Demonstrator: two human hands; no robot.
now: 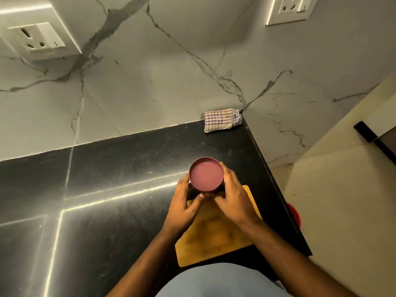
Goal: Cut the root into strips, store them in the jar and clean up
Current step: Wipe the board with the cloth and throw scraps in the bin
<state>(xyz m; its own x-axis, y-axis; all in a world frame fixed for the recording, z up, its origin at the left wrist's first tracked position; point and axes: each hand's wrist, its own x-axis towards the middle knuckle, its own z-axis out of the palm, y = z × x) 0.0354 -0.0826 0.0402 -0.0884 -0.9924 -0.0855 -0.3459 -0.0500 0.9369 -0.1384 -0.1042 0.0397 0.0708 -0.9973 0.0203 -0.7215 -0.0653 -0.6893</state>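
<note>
Hands cup maroon-lidded jar (206,176) at board's 12 o'clock: left hand (184,205) and right hand (232,198) fingers wrapped around it. No readable labels. Checked cloth (220,122) at 1 o'clock.

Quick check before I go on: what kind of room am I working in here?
Most likely a home kitchen: a black polished stone countertop against a grey-veined marble-look wall with white sockets, a yellow wooden cutting board, and a folded checked dishcloth in the corner.
</note>
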